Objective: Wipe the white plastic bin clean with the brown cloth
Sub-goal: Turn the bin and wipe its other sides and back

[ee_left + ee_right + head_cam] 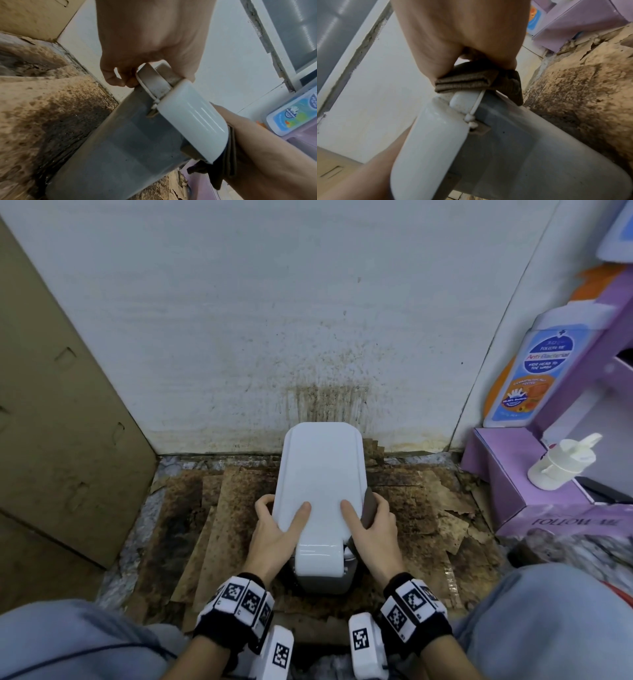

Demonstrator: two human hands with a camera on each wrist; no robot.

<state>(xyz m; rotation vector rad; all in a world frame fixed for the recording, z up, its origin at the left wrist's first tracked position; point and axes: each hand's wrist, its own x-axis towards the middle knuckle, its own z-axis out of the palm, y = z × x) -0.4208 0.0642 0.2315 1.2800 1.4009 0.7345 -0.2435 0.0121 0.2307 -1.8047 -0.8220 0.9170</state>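
White plastic bin (320,474) near stained wall (239,320), left hand (274,529) gripping lid edge, right hand (371,529) clamping brown cloth (369,508) against side.

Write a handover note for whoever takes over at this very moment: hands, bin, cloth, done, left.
Left hand: grips the white bin's lid at its left edge, thumb on top.
Right hand: grips the lid's right edge with the folded brown cloth pressed between fingers and rim.
The bin stands on stained cardboard against the wall.
Done: lid top looks clean.
Left: grey body and grimy hinge area, probably.
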